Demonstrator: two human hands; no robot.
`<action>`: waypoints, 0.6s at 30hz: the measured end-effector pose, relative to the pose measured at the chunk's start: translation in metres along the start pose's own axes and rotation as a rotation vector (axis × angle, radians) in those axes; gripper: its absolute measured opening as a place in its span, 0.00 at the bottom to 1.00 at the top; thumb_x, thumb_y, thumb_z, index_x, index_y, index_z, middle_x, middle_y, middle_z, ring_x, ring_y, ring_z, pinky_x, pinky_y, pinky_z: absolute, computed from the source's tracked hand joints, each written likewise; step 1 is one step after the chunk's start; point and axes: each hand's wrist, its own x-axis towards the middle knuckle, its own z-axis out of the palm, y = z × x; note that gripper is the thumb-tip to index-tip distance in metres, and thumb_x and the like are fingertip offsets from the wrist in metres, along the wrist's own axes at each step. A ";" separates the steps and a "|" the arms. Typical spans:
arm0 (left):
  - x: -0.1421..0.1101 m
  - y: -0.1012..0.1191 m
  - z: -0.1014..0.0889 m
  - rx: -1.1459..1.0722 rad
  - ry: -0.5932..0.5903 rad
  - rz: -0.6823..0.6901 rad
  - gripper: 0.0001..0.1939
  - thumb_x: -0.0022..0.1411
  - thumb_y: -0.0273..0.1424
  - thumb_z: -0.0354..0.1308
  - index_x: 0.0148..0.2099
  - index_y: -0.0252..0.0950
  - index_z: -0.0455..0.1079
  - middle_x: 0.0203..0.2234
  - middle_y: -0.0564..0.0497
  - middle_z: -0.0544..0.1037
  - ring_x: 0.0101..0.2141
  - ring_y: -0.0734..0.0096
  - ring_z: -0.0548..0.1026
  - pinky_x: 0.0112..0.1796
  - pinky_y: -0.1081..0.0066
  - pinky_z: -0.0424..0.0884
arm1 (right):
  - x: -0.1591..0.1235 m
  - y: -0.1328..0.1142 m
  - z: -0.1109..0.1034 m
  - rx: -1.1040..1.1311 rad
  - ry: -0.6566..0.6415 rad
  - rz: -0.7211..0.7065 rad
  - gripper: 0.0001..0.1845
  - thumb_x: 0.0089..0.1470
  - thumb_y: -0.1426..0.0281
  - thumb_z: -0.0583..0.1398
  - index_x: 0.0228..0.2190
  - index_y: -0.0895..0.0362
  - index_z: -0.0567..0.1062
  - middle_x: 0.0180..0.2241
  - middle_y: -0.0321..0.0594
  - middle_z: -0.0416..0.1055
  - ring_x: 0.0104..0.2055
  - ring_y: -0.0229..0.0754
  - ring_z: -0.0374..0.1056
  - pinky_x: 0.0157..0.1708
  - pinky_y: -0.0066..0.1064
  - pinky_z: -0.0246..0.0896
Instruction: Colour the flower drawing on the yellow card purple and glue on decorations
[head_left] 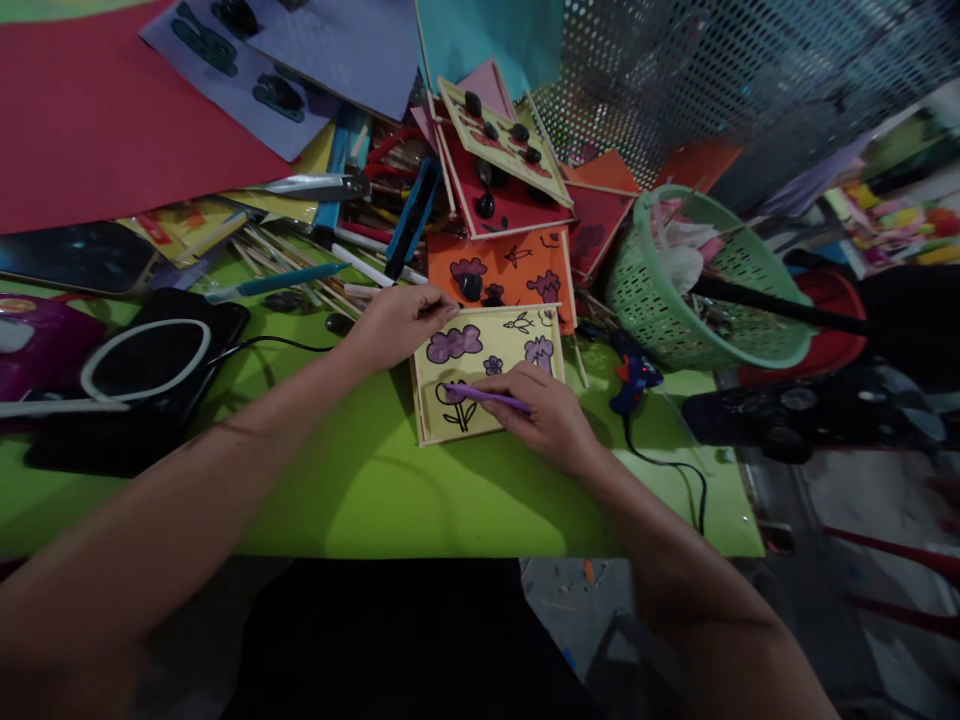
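A yellow card point(495, 400) edged with thin wooden sticks lies on the green table, with black-outlined drawings on it, several of them coloured purple. Fingers bent together, my left hand point(405, 318) grips the card's upper left edge. My right hand point(546, 408) is closed round a purple marker point(501, 398), whose tip touches the flower drawing point(454, 394) at the lower left of the card. Part of that flower is purple. Just behind lies an orange card point(480, 262) with similar drawings, partly covered by the yellow one.
Framed cards with black stones point(506, 140) are piled at the back. A green basket point(705, 290) and a blue glue gun point(634, 378) with a cord stand right. Scissors point(319, 187), sticks, a teal pen point(289, 280) and a black case point(142, 380) lie left. The table's front edge point(420, 552) is near me.
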 end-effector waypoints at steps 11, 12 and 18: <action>0.000 0.001 -0.001 -0.002 -0.012 -0.005 0.19 0.68 0.44 0.54 0.41 0.34 0.79 0.35 0.47 0.86 0.34 0.63 0.79 0.36 0.67 0.68 | 0.000 0.000 0.001 -0.001 0.000 -0.005 0.11 0.71 0.67 0.61 0.50 0.52 0.81 0.41 0.43 0.81 0.40 0.44 0.74 0.38 0.33 0.67; 0.000 0.000 -0.001 -0.001 -0.010 -0.002 0.19 0.68 0.44 0.54 0.40 0.34 0.79 0.35 0.47 0.86 0.34 0.63 0.79 0.36 0.67 0.68 | 0.000 0.000 0.001 0.002 0.001 -0.008 0.11 0.71 0.68 0.61 0.50 0.52 0.81 0.41 0.43 0.81 0.40 0.44 0.74 0.38 0.33 0.68; 0.001 -0.002 0.001 0.011 -0.003 0.004 0.19 0.68 0.43 0.54 0.39 0.34 0.78 0.33 0.47 0.85 0.32 0.65 0.78 0.35 0.67 0.68 | -0.001 -0.001 0.002 0.000 -0.010 -0.002 0.11 0.70 0.68 0.61 0.50 0.52 0.81 0.41 0.43 0.80 0.40 0.44 0.74 0.38 0.33 0.68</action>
